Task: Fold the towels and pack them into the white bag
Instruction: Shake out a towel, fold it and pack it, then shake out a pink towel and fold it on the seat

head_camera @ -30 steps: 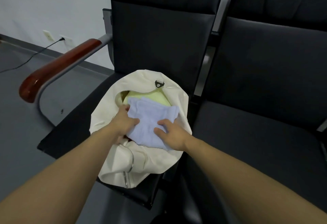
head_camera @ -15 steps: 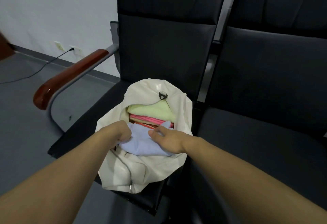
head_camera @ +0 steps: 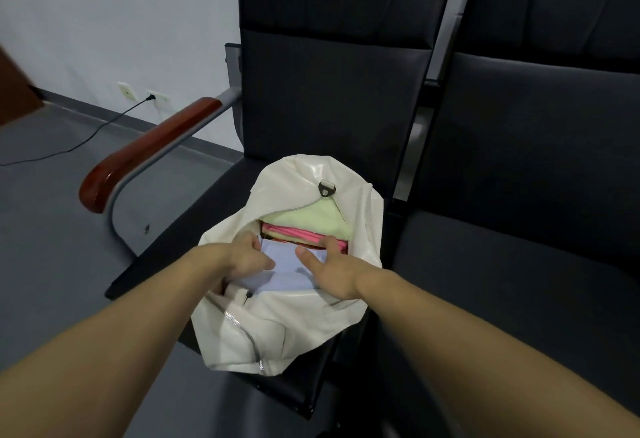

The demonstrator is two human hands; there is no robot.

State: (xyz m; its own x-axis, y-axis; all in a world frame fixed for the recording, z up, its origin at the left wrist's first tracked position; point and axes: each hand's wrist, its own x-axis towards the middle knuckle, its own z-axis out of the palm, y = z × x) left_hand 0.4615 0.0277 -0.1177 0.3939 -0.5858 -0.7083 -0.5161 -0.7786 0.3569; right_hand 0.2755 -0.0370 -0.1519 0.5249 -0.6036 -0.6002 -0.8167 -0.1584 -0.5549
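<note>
A white bag with an open zip stands on the seat of a black chair. Inside it a light green towel lies at the back, with a pink towel in front of it. A folded light blue towel sits at the near side of the opening, partly sunk in. My left hand grips its left edge, thumb on top. My right hand pinches its right edge, with the thumb on the front and the fingers behind it.
A second black seat adjoins on the right. A red-brown wooden armrest on a grey metal frame stands to the left of the bag. Beyond it are grey floor, a wall socket and a black cable.
Both hands have pushed the light blue towel down into the bag's near side. It covered the green towel before; now the green and pink towels show behind it.
</note>
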